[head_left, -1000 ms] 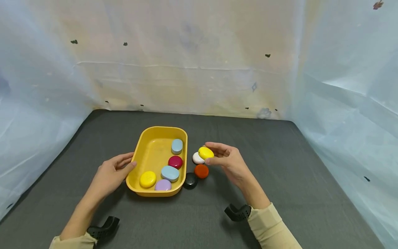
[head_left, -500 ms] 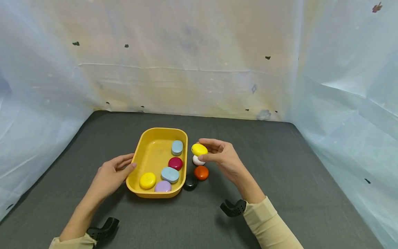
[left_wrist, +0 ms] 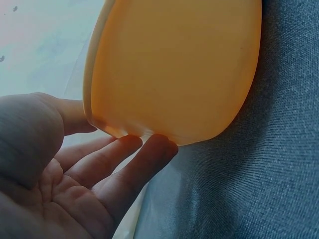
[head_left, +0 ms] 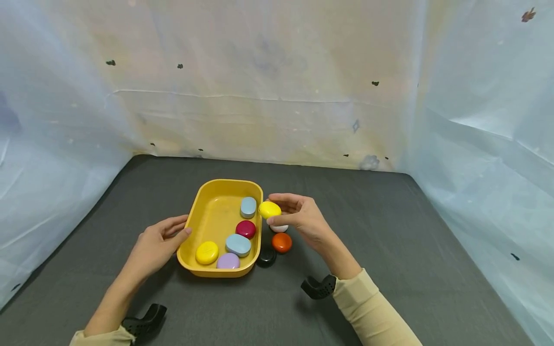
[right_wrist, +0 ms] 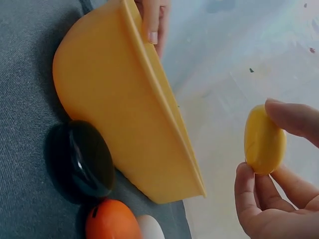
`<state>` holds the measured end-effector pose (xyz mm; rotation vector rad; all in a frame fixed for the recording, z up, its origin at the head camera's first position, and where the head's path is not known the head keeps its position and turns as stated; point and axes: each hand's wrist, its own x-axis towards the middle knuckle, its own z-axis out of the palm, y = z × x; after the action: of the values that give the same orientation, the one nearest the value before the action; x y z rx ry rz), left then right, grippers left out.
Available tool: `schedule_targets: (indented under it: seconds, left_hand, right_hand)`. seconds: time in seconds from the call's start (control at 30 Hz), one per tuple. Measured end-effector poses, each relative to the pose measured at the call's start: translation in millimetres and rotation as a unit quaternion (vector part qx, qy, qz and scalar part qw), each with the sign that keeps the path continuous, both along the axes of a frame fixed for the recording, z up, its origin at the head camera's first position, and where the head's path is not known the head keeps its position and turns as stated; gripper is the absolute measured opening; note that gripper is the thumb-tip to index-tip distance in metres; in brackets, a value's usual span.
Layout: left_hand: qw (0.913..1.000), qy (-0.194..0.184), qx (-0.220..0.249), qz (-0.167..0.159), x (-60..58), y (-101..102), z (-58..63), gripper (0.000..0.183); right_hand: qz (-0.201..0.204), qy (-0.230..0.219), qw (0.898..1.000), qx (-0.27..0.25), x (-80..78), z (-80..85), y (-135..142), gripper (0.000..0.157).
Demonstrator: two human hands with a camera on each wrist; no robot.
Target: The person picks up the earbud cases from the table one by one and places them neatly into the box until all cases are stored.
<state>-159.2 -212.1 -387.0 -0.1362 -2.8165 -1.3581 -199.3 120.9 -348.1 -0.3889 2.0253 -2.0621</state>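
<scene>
My left hand (head_left: 153,247) holds the left wall of a deep yellow plastic tray (head_left: 212,204); the left wrist view shows its thumb over the rim and fingertips against the outer wall. Between thumb and fingers of my right hand (head_left: 305,218) is a smooth, glossy yellow oval piece (right_wrist: 264,142), pinched above the table at the tray's right rim. Inside the tray lie a round yellow piece (head_left: 207,253), a lilac one (head_left: 228,261), a dark red one (head_left: 245,229) and two light blue ones, the lower (head_left: 238,245) and the upper (head_left: 248,207).
Right of the tray, a black piece (head_left: 266,256) sits close against its wall on the grey cloth (head_left: 359,226). Beside it are an orange piece (head_left: 282,243) and a white piece (head_left: 279,228), the latter partly covered by my right hand. Pale sheeting (head_left: 277,120) hangs behind and at both sides.
My right hand has carried the yellow oval piece leftward, from above the white piece to the tray's right rim. My left hand stays at the tray's left wall.
</scene>
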Motion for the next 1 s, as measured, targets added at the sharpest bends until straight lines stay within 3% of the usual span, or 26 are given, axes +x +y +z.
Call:
schedule_targets:
  seconds: [0.4,0.63,1.0]
  left_hand:
    - [1.0000,0.000,0.000,0.004,1.0,3,-0.1,0.062]
    - [0.9999,-0.014,0.004,0.001,1.7,3,3.3,0.064]
    - [0.9999,-0.012,0.005,-0.001,2.5,1,1.8,0.063]
  right_hand:
    - [0.006,0.022,0.998,0.056,-4.9,-5.0,-17,0.055]
    - [-0.001,0.041,0.992,0.121,-8.0,-6.3,-28,0.053]
    - [-0.017,0.056,0.991,0.124,-7.8,-12.8,-46,0.052]
